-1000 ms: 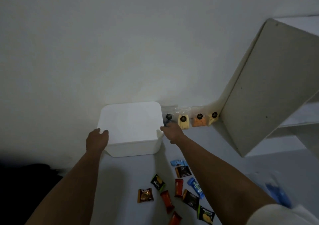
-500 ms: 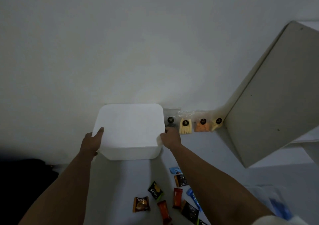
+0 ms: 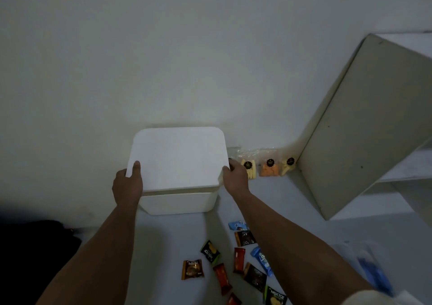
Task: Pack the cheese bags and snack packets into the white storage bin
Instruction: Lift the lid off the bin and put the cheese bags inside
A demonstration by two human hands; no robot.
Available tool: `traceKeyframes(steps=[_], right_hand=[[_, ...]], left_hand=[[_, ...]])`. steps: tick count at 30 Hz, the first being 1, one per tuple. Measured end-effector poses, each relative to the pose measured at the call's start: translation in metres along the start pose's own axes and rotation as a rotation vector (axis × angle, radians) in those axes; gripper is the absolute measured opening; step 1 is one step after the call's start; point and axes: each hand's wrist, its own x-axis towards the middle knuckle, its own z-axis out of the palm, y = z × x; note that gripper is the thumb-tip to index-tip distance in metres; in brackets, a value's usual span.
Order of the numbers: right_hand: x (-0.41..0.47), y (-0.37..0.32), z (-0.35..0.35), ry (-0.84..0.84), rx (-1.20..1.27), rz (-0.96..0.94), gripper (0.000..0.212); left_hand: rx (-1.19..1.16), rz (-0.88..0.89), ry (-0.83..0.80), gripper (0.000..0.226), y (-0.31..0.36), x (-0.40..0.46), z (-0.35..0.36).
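Head view, dim light. White storage bin sits on the white worktop, back edge at the wall. Its lid is tilted, a gap showing along the front betw. lid and bin body. Left hand grasps the lid's left front corner, thumb on top, fingers out of sight under the edge. Right hand grasps the lid's right edge, fingers curled round the rim.

Cheese bags, clear w/ black round labels, stand in a row just right of the bin against the wall: pale-yellow sticks bag nearest, partly behind the right hand, then orange cheese bag, then yellow cheese bag next to a leaning white panel of a shelf unit.

Snack packets lie loose on the worktop in front of the bin, toward its right: brown Nextar packet, green packet, red packets, black packets, blue packets, some under the right forearm. Another green packet at the bottom edge.

Blurred blue item well right of the bin; can't tell what. Dark mass left of the bin, below the worktop edge.
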Motion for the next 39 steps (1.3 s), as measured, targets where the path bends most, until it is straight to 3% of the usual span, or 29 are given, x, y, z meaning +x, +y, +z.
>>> traceKeyframes(steps=[7,12,17,21,28,30,31,32,33,35,39], right_hand=[[-0.037,0.018,-0.063,0.262,0.138,0.110,0.036],[-0.055,0.059,-0.118,0.391,0.162,0.239,0.043],[-0.075,0.093,-0.176,0.447,0.202,0.384,0.034],[-0.080,0.124,-0.214,0.388,0.077,0.481,0.020],[-0.061,0.173,-0.250,0.182,-0.316,0.505,0.023],[-0.041,0.184,-0.252,0.087,-0.293,0.541,0.029],[-0.033,0.193,-0.253,0.085,-0.158,0.527,0.032],[-0.026,0.199,-0.256,0.053,-0.116,0.566,0.024],[-0.021,0.202,-0.256,0.120,-0.140,0.545,0.015],[-0.005,0.218,-0.257,0.094,-0.302,0.562,0.025],[0.022,0.228,-0.254,0.032,-0.319,0.549,0.038]], left_hand=[[0.010,0.235,-0.113,0.047,0.025,-0.074,0.016],[0.018,0.252,-0.261,0.041,0.020,-0.121,0.042],[0.047,0.229,-0.412,0.029,0.009,-0.162,0.080],[0.074,0.177,-0.487,0.025,-0.004,-0.189,0.113],[0.117,-0.036,-0.557,0.023,-0.040,-0.199,0.172],[0.134,-0.061,-0.565,0.026,-0.047,-0.198,0.188],[0.134,-0.073,-0.559,0.028,-0.051,-0.196,0.197],[0.113,-0.112,-0.554,0.028,-0.056,-0.193,0.206],[0.099,-0.155,-0.552,0.025,-0.057,-0.193,0.212],[0.075,-0.212,-0.536,0.018,-0.061,-0.191,0.226],[0.052,-0.259,-0.546,0.023,-0.070,-0.188,0.251]])
